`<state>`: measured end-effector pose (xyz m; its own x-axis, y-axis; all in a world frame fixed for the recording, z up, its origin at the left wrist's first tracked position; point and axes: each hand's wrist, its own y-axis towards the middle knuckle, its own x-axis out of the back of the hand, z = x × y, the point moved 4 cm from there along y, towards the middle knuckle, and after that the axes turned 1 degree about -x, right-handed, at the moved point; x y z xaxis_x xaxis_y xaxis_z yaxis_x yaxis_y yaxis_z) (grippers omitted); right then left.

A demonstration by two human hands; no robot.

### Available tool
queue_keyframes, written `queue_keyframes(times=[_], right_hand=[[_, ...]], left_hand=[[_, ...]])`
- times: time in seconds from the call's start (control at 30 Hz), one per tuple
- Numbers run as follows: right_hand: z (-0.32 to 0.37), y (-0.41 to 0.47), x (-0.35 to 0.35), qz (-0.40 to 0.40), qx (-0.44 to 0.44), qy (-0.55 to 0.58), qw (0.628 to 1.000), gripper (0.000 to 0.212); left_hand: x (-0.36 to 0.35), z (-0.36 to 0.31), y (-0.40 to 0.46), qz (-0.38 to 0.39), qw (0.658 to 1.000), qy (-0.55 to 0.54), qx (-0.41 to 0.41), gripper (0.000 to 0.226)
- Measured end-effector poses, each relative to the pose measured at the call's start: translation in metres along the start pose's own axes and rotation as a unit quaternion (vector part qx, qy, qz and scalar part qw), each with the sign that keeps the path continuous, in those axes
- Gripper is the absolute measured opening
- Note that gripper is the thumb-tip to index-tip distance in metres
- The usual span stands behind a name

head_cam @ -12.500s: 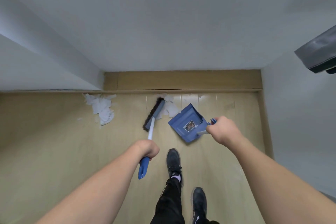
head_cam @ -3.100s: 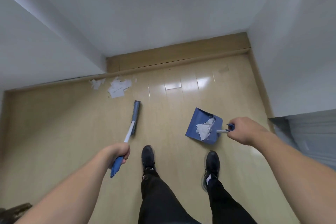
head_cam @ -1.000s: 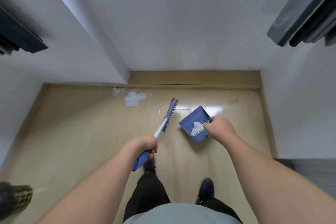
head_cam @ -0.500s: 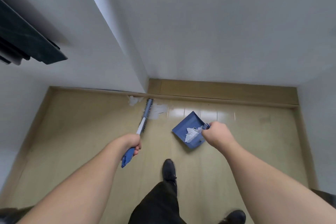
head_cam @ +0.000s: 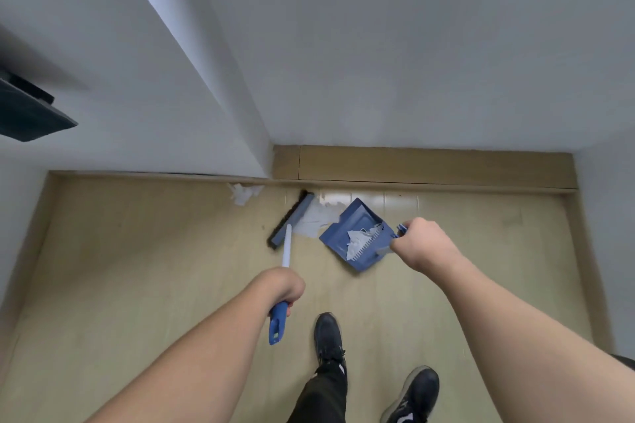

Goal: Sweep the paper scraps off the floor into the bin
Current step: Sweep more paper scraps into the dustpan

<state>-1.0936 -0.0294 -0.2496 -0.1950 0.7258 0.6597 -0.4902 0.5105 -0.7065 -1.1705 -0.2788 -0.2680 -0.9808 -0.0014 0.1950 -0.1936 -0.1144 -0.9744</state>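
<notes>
1. White paper scraps (head_cam: 315, 220) lie on the floor in a flat patch between the broom head (head_cam: 291, 220) and the open mouth of the blue dustpan (head_cam: 357, 233), touching both
2. More scraps (head_cam: 359, 240) already sit inside the dustpan, bunched against its toothed comb edge
3. A separate crumpled clump of paper (head_cam: 243, 193) rests against the skirting board near the wall corner, left of the broom head and apart from it
4. The broom head stands slanted on the floor, its far end close to the skirting board; its white shaft runs back to a blue grip (head_cam: 277, 321)
5. The left hand (head_cam: 283, 287) is closed around the top of that blue grip, fingers wrapped tight
6. The right hand (head_cam: 423, 244) is fisted on the dustpan handle, fingers curled shut around it
7. The light wooden floor (head_cam: 137, 268) meets white walls (head_cam: 412, 45); two black shoes (head_cam: 329, 336) stand below the hands
</notes>
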Motion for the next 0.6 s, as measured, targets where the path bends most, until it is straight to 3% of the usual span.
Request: queue_keyframes(times=[0.17,0.3,0.43,0.6], right_hand=[[0.022,-0.004,-0.010,0.022,0.021,-0.021,0.999,0.007],[0.025,-0.007,-0.010,0.032,0.018,-0.008,0.999,0.008],[0.011,-0.014,-0.002,0.037,-0.003,0.024,0.999,0.007],[-0.020,-0.019,-0.002,0.025,-0.058,0.098,0.993,0.014]], left_hand=[[0.000,0.009,-0.030,0.017,0.989,0.141,-0.029,0.046],[0.014,0.018,-0.056,0.014,0.988,0.154,-0.020,0.021],[0.031,0.019,-0.062,-0.031,0.979,0.203,-0.004,0.043],[0.061,-0.020,-0.048,-0.064,0.967,0.246,-0.003,0.036]])
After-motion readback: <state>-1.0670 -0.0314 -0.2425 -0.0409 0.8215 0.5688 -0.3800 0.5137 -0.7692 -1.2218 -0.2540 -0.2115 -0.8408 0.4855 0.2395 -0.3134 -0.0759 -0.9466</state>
